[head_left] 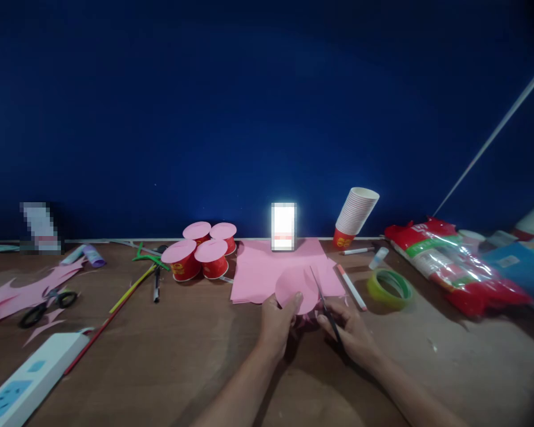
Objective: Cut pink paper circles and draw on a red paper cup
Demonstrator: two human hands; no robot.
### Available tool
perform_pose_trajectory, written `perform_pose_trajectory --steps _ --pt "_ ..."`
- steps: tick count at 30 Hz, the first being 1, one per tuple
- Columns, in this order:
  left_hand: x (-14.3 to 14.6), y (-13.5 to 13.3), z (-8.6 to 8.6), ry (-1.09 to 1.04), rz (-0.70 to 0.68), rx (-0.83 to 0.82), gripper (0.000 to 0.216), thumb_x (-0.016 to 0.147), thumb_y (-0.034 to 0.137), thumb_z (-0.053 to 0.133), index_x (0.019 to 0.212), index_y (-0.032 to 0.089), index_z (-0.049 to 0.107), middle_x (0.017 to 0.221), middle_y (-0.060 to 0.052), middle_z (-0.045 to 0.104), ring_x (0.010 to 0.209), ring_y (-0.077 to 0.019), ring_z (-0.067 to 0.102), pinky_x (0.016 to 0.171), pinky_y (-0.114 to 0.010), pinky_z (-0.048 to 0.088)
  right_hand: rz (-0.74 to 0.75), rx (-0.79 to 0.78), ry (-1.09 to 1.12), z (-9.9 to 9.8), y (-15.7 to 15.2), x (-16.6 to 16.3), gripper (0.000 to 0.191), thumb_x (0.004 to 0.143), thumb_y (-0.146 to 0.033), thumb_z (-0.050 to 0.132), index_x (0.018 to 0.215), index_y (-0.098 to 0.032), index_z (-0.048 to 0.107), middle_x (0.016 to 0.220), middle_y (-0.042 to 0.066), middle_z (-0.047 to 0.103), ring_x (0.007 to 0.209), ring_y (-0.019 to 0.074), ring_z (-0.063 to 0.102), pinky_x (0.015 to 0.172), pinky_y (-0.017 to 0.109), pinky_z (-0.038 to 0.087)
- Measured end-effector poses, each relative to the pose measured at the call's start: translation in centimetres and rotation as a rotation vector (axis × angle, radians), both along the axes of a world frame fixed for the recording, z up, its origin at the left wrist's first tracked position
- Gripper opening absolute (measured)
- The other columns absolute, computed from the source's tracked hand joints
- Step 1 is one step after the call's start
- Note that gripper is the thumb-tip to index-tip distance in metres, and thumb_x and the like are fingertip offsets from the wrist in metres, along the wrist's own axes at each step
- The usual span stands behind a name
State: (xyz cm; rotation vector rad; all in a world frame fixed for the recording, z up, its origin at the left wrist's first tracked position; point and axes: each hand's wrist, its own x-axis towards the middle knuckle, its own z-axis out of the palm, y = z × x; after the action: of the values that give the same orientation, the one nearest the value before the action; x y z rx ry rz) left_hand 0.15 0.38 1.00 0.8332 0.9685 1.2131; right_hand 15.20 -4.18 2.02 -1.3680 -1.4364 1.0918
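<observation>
A round piece of pink paper (296, 287) is pinched in my left hand (276, 323), the thumb on top near its lower edge. My right hand (349, 331) is closed on dark-handled scissors (333, 320), whose blade points up along the right edge of the circle. Small pink offcuts (307, 321) show just below the circle, between my hands. Behind it lies a stack of pink paper sheets (254, 270). Left of the stack stand several red paper cups (186, 270), each topped by a pink paper disc (210, 250).
Farther right are a tilted stack of paper cups (356, 216), a marker (352, 287), a tape roll (389, 289) and red plastic packets (460, 267). To the left lie another pair of scissors (48, 305), pink scraps (24, 292), coloured sticks (129, 290) and a white power strip (35, 379).
</observation>
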Motion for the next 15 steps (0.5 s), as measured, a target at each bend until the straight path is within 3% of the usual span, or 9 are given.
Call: perform_pose_trajectory --steps 9,15 --pt "-0.07 -0.13 0.16 -0.017 0.0 -0.029 0.039 0.061 0.043 0.076 0.077 0.01 0.062 0.051 0.004 0.05 0.04 -0.0031 0.03 0.037 -0.018 0.024 0.041 0.046 -0.01 0.03 0.09 0.1 0.023 0.082 -0.039 0.06 0.084 -0.016 0.06 0.061 -0.004 0.045 0.051 0.0081 0.04 0.045 0.018 0.033" --pt "0.0 -0.03 0.61 -0.03 0.029 -0.055 0.04 0.058 0.044 0.077 0.07 0.012 0.057 0.049 0.007 0.044 0.039 -0.0023 0.027 0.036 -0.018 0.021 0.032 0.033 -0.046 0.06 0.03 0.11 0.026 0.084 -0.041 0.056 0.088 -0.016 0.061 0.063 -0.004 0.047 0.052 0.0088 0.041 0.046 0.019 0.036"
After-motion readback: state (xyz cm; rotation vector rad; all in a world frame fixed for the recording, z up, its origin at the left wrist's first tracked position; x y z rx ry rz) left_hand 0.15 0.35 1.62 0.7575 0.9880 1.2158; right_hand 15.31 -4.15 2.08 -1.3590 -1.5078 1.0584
